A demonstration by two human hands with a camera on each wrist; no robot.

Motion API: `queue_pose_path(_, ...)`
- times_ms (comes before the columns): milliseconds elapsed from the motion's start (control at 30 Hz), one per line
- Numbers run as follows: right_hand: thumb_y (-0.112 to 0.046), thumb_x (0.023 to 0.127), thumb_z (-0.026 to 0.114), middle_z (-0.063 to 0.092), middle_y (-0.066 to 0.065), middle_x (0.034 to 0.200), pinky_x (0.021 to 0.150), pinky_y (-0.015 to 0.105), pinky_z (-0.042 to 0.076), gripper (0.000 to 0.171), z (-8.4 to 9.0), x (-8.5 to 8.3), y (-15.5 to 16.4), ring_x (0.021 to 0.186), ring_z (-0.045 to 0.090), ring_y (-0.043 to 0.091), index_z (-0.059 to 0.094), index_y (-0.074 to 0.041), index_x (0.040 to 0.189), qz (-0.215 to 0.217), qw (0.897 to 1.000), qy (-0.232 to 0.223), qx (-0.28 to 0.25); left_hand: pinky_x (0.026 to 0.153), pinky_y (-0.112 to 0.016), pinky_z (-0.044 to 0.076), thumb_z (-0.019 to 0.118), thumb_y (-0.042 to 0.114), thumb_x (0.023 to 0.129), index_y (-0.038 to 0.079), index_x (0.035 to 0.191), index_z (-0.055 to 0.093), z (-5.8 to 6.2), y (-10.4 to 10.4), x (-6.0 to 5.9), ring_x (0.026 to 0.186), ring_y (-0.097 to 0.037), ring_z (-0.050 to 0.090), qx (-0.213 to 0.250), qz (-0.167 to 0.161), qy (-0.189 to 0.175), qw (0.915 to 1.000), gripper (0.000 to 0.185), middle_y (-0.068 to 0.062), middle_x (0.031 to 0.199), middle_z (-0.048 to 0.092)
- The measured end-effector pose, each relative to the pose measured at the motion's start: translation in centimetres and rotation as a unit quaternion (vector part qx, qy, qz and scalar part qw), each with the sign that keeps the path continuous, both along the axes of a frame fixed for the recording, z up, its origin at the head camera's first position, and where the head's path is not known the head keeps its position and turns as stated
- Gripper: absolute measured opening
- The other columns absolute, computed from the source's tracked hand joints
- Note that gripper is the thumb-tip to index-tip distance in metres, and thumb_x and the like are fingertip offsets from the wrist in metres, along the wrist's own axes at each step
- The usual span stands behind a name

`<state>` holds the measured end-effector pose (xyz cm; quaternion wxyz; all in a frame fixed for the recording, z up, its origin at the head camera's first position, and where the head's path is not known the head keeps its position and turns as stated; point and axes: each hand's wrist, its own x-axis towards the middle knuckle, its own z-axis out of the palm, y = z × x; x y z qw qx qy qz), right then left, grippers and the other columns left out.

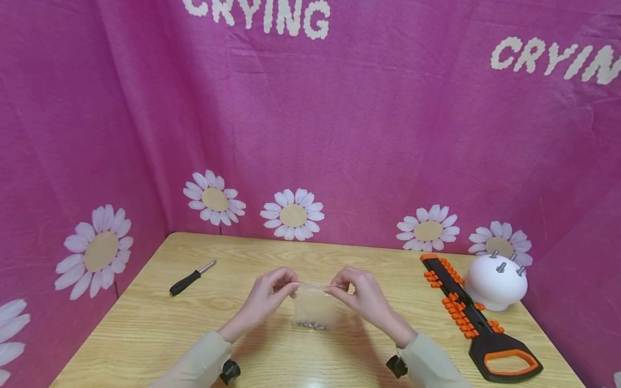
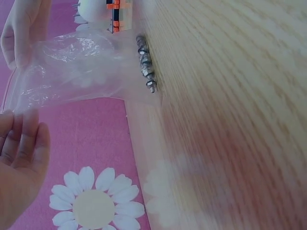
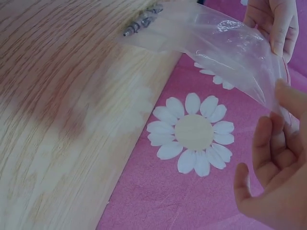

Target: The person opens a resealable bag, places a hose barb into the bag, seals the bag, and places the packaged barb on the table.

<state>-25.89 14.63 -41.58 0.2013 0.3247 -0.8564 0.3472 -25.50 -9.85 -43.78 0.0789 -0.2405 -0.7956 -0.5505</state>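
Observation:
Between my two hands hangs a clear zip bag (image 1: 314, 304) with a red line along its top edge. My left hand (image 1: 273, 288) pinches one top corner, and my right hand (image 1: 356, 291) pinches the opposite one. Small metal screws (image 2: 146, 64) lie gathered in the bottom of the bag, close over the wooden table. In the right wrist view the bag's film (image 3: 235, 52) stretches from the fingers down to the screws.
A black-handled screwdriver (image 1: 192, 277) lies on the left of the table (image 1: 194, 334). At the right lie a black bar with orange clips and a handle (image 1: 477, 318), and a white rounded object with protruding bolts (image 1: 496, 285). A pink flowered cloth (image 1: 339, 134) hangs behind.

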Motion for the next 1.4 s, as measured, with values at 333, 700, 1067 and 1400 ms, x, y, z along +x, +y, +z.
queue_pose_path(333,-0.014,0.09,0.073,0.068,-0.004,0.079,0.064,0.022,0.052,0.005,-0.3,0.0,0.7,0.073,0.058,0.001,0.073,-0.012,0.085,0.026,1.0,0.012,0.008,0.07,-0.02,0.053,0.064,0.015,0.096,0.009,0.093,0.065,0.1,0.0,0.3,0.074,-0.014,0.063,0.003,0.017,0.003,0.9999,0.006,-0.007,0.084,0.067)
queue_pose_path(700,-0.013,0.085,0.077,0.068,-0.004,0.076,0.054,0.016,0.044,0.006,-0.2,0.0,1.6,0.069,0.054,-0.002,0.072,-0.015,0.082,0.014,1.0,0.012,-0.006,0.073,-0.021,0.054,0.063,0.014,0.097,0.009,0.095,0.065,0.1,0.2,0.1,0.078,-0.009,0.066,-0.003,0.014,0.01,0.9998,0.006,-0.007,0.086,0.07)
queue_pose_path(1067,-0.016,0.088,0.074,0.075,-0.001,0.084,0.052,0.016,0.045,0.004,0.6,0.4,1.1,0.071,0.061,-0.001,0.076,-0.013,0.088,0.03,1.0,-0.007,-0.002,0.07,-0.025,0.055,0.062,0.014,0.097,0.007,0.097,0.065,0.3,-1.2,0.4,0.075,-0.009,0.068,0.003,0.014,-0.009,0.9999,0.007,-0.015,0.088,0.07)
queue_pose_path(1400,-0.017,0.093,0.068,0.077,0.005,0.086,0.054,0.02,0.052,0.011,1.0,0.7,-0.9,0.072,0.07,0.01,0.076,-0.01,0.095,0.069,0.992,-0.101,-0.012,0.055,-0.018,0.042,0.065,0.01,0.095,0.004,0.093,0.064,0.7,-3.1,0.8,0.065,-0.009,0.065,0.018,0.036,-0.031,0.9987,0.006,-0.015,0.077,0.068)
